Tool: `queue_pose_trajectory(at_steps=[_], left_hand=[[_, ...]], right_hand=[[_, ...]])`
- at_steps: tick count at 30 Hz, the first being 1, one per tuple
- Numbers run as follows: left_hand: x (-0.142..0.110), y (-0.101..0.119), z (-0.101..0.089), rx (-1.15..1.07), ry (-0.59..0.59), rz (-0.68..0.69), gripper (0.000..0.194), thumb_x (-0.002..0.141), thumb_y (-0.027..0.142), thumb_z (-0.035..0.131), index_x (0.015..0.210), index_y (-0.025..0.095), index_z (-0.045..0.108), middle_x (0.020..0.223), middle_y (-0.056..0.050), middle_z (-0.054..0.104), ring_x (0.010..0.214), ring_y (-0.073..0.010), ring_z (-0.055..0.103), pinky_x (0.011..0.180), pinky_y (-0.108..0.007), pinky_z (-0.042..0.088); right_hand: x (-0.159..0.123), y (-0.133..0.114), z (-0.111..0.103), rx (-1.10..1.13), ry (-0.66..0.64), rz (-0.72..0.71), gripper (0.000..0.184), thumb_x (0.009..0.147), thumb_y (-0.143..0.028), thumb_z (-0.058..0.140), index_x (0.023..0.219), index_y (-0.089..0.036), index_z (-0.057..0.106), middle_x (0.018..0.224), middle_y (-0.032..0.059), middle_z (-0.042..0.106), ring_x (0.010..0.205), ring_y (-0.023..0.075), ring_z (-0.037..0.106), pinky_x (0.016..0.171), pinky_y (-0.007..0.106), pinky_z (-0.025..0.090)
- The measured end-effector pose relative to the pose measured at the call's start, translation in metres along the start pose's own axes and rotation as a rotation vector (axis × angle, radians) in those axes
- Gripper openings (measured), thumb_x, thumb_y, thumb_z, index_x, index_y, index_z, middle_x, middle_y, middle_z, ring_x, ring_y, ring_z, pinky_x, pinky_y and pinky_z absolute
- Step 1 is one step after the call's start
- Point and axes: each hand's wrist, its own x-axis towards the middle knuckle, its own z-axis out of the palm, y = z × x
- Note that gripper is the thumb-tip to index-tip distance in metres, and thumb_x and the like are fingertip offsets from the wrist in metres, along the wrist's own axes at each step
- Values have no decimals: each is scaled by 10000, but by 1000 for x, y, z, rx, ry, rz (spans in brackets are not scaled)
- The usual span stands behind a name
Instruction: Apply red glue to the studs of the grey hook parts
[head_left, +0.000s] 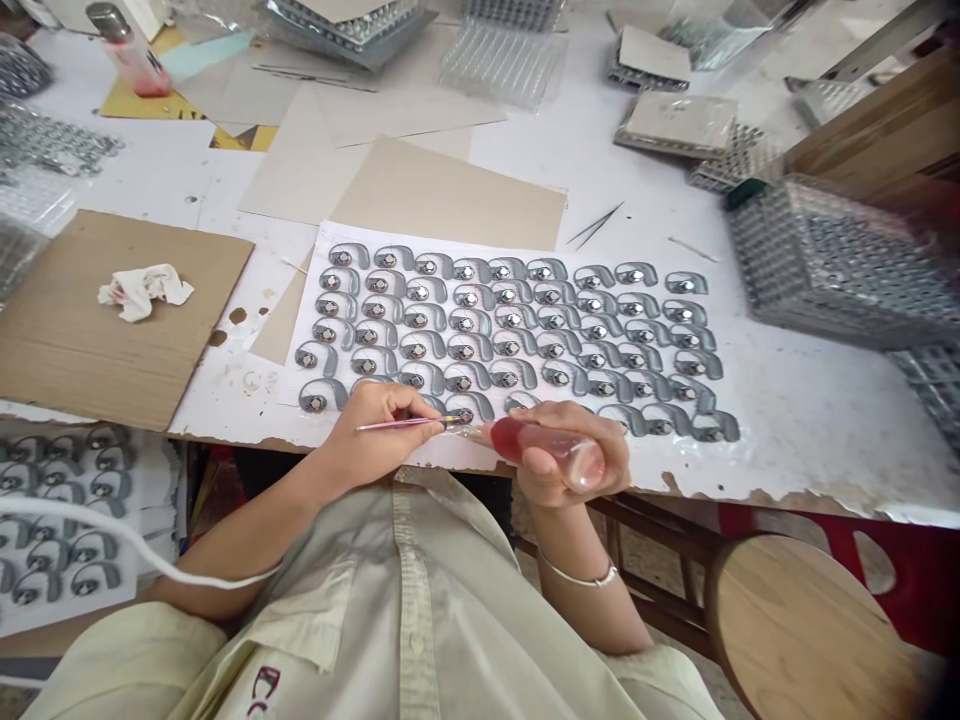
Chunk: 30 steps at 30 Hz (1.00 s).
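Note:
My left hand [375,430] pinches a thin pink stick like a fine brush [397,423], its tip pointing right at a grey hook-shaped piece [465,408] in the front row. My right hand [577,450] is wrapped round a clear squeeze bottle with red liquid [541,445]. The bottle lies tilted, its narrow nozzle end close to the stick's tip; whether they touch I cannot tell. Beneath both hands is a white sheet [300,385] bearing rows of the same grey pieces, each with a shiny round centre. My right hand partly covers pieces in the front row.
A brown cardboard [75,340] with a crumpled stained tissue [142,290] lies left. Tweezers [596,225] lie beyond the sheet. Bundled packs [832,265] stand right, and another bottle [131,55] stands far left. A round wooden stool [802,630] stands below the table's front edge.

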Motion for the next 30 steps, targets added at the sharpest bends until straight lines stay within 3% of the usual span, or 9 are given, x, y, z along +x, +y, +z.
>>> queue_pose_trajectory(at_steps=[14,30], left_hand=[[2,-1,-2,6,8,-3,71,682,232,702,706,172,730,752,-44,705,673,-153,619,566,-223,441],[1,1,-1,13,8,12,64,692,217,705,711,165,737,767,-47,722,676,-155,639,564,-217,467]], right_hand=[[1,-2,1,2,-13,-24,340,781,-384,701,1034,-176,609,721,-3,639,538,175,635,428,300,502],[0,3,-3,-15,40,-9,328,757,-368,705,993,-170,594,662,-26,578,464,158,592,373,274,438]])
